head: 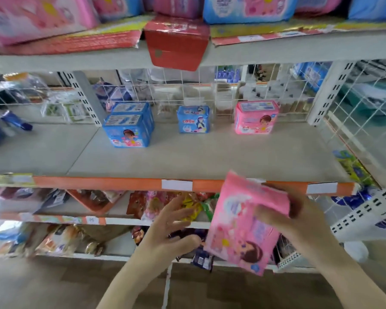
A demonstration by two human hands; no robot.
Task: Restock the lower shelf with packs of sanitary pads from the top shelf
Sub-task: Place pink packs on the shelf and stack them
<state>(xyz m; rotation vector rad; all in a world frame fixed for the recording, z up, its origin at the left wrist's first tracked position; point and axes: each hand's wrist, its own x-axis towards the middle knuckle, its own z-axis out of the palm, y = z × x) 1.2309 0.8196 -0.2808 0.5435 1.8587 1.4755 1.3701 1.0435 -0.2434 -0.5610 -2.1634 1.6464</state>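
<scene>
Taking the lower shelf as the landmark, three groups of packs stand far back on it: blue packs at left, a small blue pack in the middle and a pink one at right, with bare shelf in front of them. Below its orange front edge, the left hand hovers empty with fingers spread, just beside the pink pack. The right hand is closed around that pack's upper right part and holds it tilted, long axis running from upper left to lower right, so I judge the pack must travel up and forward over the edge, probably to the pink one straight behind.
</scene>
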